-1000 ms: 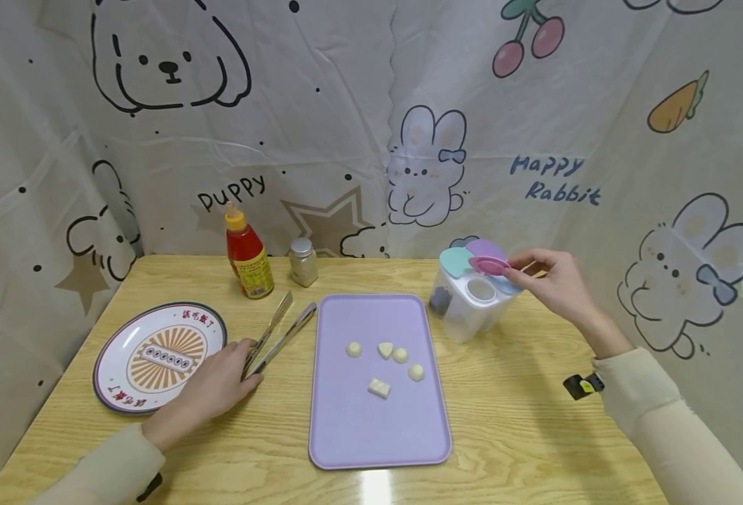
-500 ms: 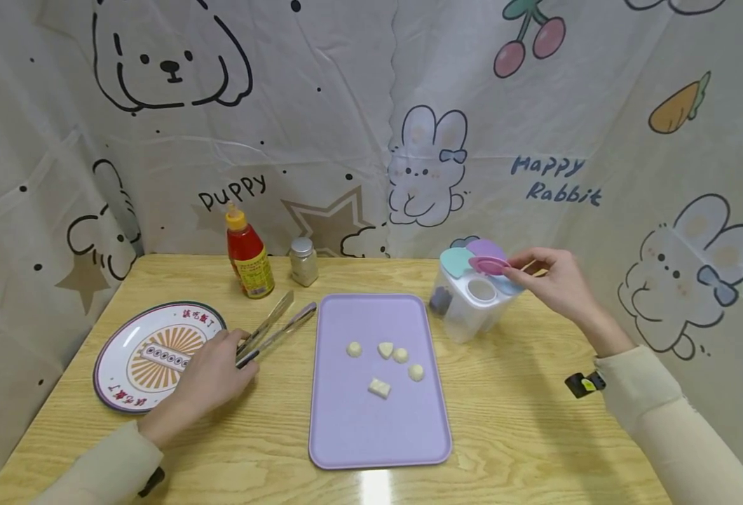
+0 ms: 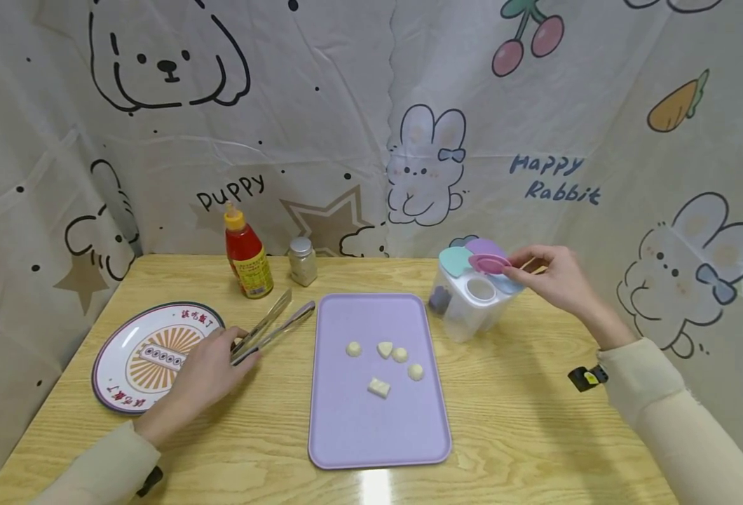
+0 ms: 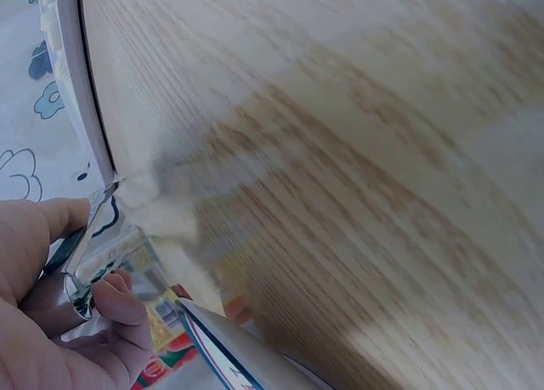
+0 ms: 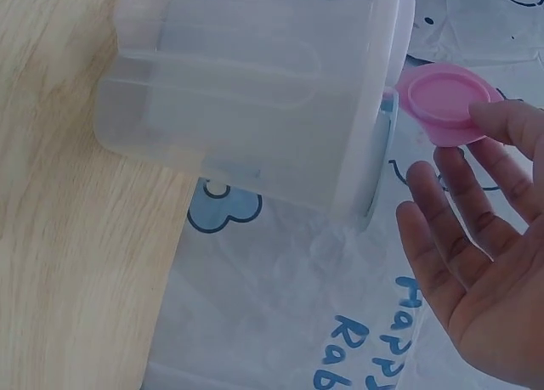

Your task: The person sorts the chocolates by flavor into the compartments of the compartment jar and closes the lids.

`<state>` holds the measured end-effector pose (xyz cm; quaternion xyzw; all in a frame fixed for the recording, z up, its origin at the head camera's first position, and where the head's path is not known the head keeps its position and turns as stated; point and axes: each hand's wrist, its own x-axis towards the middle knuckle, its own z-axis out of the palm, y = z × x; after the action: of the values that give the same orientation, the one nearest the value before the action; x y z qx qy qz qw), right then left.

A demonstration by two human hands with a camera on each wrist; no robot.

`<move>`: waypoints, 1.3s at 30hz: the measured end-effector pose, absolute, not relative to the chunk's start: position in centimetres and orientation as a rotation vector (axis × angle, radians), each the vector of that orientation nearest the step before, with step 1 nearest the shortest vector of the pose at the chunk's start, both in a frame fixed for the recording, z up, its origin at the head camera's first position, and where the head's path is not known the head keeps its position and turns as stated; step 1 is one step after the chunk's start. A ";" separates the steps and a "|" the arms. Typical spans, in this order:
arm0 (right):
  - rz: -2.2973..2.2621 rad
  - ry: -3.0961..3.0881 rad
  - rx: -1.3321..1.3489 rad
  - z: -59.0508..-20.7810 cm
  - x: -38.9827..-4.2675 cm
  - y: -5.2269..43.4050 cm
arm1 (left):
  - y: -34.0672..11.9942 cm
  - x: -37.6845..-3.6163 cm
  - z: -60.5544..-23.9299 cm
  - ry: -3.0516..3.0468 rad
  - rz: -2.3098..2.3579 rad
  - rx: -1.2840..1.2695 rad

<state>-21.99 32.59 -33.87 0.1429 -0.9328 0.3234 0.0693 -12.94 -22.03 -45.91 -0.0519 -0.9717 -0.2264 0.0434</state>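
In the head view my left hand (image 3: pixel 201 370) grips metal tongs (image 3: pixel 281 328) near their joined end. The two arms of the tongs stand spread apart and point away toward the back. The left wrist view shows the thumb and fingers round the tongs' metal end (image 4: pixel 58 303). My right hand (image 3: pixel 556 282) pinches the raised pink flip lid (image 3: pixel 490 264) of a clear compartment box (image 3: pixel 466 319) between thumb and fingers. Below that lid a round opening (image 3: pixel 481 288) shows in the white top. In the right wrist view the pink lid (image 5: pixel 444 101) stands out from the box's top.
A purple tray (image 3: pixel 378 438) between the hands carries several small white pieces (image 3: pixel 379 388). Left of it lies a patterned plate (image 3: pixel 116 365), partly behind my left hand. A red sauce bottle (image 3: pixel 248 259) and a small shaker jar (image 3: pixel 303 265) stand at the back, before a printed curtain (image 3: pixel 346 84).
My left hand has shifted a little left toward the plate, and the near end of the tongs has come with it. The right hand and the pink lid have stayed almost still.
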 end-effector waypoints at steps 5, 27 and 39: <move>0.935 -2.886 0.440 -33.4 -22.4 32.8 | -22.1 -12.9 -45.9 -2.977 -0.697 -0.153; 0.916 -2.897 0.408 -33.4 -22.4 32.8 | -22.5 -12.1 -44.7 -2.908 -0.721 -0.258; 0.931 -2.873 0.428 -33.5 -22.3 32.8 | -22.0 -11.0 -43.4 -2.894 -0.735 -0.481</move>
<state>-22.27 32.78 -33.49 0.1403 -0.9409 0.3048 0.0456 -11.02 -21.97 -43.38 -0.1589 -0.9552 -0.2427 0.0587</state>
